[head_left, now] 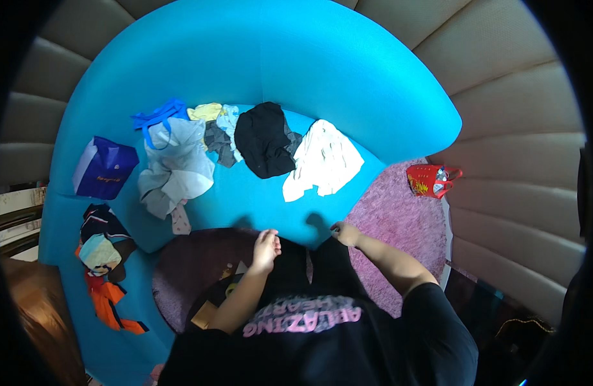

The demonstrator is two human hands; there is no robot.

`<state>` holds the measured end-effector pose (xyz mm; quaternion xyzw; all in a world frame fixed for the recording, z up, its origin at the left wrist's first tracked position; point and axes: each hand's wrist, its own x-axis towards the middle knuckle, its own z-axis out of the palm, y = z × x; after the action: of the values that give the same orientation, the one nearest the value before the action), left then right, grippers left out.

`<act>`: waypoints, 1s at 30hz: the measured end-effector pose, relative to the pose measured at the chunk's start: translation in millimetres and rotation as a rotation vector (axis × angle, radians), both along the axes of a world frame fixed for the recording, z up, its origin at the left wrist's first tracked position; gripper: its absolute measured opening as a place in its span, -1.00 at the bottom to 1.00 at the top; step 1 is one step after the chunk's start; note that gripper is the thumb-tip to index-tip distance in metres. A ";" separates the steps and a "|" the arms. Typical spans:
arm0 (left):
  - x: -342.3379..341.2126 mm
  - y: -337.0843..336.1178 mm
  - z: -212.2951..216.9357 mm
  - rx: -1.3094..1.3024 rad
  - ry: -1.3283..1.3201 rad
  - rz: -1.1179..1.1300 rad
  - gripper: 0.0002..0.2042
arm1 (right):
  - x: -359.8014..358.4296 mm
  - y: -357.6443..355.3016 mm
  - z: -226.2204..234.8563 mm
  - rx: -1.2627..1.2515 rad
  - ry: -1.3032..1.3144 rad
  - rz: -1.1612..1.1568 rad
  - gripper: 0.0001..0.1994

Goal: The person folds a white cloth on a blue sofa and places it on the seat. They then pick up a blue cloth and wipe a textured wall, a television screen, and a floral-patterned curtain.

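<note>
Both my hands hang in front of me, just short of the blue sofa seat (232, 206). My left hand (267, 251) has loosely bent fingers, slightly apart, and nothing shows in it. The fingers of my right hand (348, 234) are curled in, with no object visible. Nearest the right hand, on the seat, lies a spread white garment (325, 161) with small dark marks. Beside it sits a crumpled black garment (264, 138). Further left are a dark grey cloth (220, 143), a yellow cloth (206, 112) and a large pale grey garment (177, 164).
A blue and white bag (106, 167) stands at the sofa's left, near a blue strapped bag (167, 112). Dark clothes (103, 222) and an orange garment (106, 302) lie on the left arm. A red basket (430, 181) stands right, by the pink rug (389, 219).
</note>
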<state>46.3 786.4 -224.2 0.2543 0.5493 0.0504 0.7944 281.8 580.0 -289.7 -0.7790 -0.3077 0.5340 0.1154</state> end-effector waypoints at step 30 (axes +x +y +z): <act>141.8 10.1 -83.7 -0.271 -0.233 0.078 -0.69 | 17.6 60.2 39.3 0.349 0.897 -0.509 -0.43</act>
<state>188.1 796.5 -308.0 0.1158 0.4646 0.0357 0.8772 299.5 640.2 -250.4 -0.4937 -0.1141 0.7102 0.4888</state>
